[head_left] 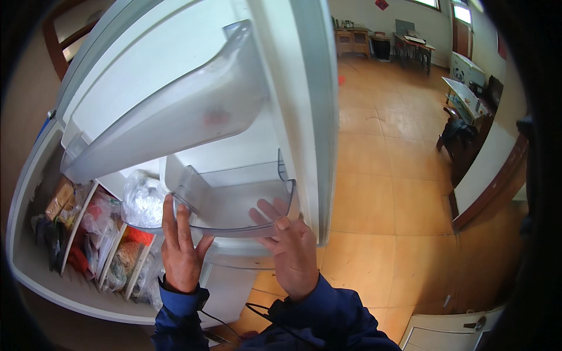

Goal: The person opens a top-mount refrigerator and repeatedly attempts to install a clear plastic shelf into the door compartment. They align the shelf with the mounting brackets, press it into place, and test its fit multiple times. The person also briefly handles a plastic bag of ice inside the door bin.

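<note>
An open refrigerator door holds an upper clear plastic bin [164,117], set slanting, and a lower clear door bin [240,196] with a crumpled clear bag [146,199] at its left end. My left hand [181,245] grips the lower bin's front, two long fingers raised along it and the thumb lower down. My right hand [287,251] holds the right front corner of that bin, thumb on the rim and fingers showing through the plastic. Behind and left of my hands, freezer compartments [73,234] hold bagged food in red, orange and brown.
The orange tiled floor [386,193] stretches right of the door toward a wooden cabinet [351,41] and desk [413,44]. Along the right wall stand a glass-topped table [465,93] and a chair with dark cloth [456,131]. A white panel with a handle [451,330] is at lower right.
</note>
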The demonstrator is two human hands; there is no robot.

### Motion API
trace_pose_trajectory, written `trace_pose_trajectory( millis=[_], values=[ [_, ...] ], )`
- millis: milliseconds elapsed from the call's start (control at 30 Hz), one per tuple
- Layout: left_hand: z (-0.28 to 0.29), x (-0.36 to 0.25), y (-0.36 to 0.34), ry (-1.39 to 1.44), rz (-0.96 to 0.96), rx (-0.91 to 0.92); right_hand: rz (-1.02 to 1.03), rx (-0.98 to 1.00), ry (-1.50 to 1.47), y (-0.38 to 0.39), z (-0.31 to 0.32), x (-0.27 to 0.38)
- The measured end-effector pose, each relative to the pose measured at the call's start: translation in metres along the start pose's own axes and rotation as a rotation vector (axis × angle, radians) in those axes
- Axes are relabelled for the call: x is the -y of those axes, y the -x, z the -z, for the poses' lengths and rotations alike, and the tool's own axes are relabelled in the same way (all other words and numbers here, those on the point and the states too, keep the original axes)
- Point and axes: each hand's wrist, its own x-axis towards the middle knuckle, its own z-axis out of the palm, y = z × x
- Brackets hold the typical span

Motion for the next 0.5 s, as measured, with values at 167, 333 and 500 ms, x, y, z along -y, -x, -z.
trace_pose_trajectory(
  millis=[167,333,500],
  values=[
    [-0.002,0.005,0.002,-0.064,-0.049,0.032,-0.026,-0.047,0.037,0.004,0.004,-0.006],
    [-0.004,0.009,0.004,-0.067,-0.055,0.041,-0.006,0.019,0.122,0.009,0.04,-0.024],
    [-0.007,0.01,0.005,0.003,-0.044,0.021,0.718,-0.084,0.735,0.018,0.07,-0.002]
  ],
)
